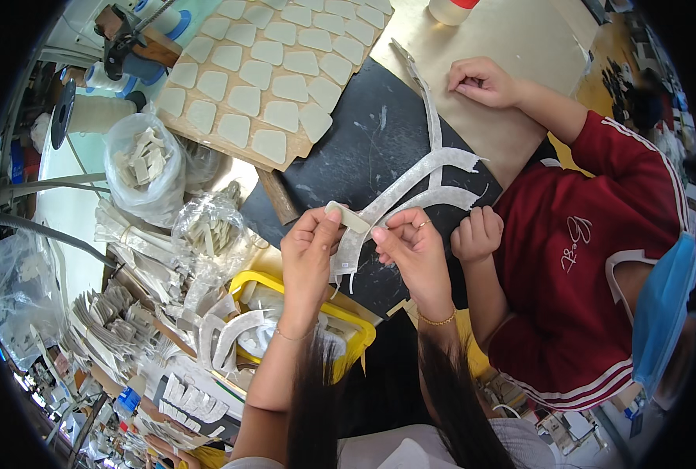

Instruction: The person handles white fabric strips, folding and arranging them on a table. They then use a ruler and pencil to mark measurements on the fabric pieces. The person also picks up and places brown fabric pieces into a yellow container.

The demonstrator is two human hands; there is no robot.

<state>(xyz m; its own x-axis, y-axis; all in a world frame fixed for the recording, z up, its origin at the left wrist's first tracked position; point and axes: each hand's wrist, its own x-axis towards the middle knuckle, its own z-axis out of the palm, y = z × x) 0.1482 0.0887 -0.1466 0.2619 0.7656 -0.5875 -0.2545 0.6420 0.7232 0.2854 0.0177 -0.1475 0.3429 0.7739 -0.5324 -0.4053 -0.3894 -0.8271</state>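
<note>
At centre frame, just below the middle: left hand [310,248] and right hand [412,248] raised close together, fingertips pinched on a small cream tab [347,216] at the end of a curved white strip piece [410,186]. Left thumb and forefinger clamped on the tab's left end; right thumb and forefinger closed on the strip just beside it. Strip arching up and right over a black work mat [363,141], branching into two bands with ragged ends. Directly right: a second person's small fist [477,233], closed, near the strip ends; the same person's other hand [481,81] resting on a tan board [512,39], upper right. Red sleeve [598,234] filling right of frame. Below the hands: yellow tray [356,320] holding white curved pieces. Upper centre: cardboard sheet [270,70] covered with pale rounded patches. Left: clear bags [141,168] of cream scraps.
</note>
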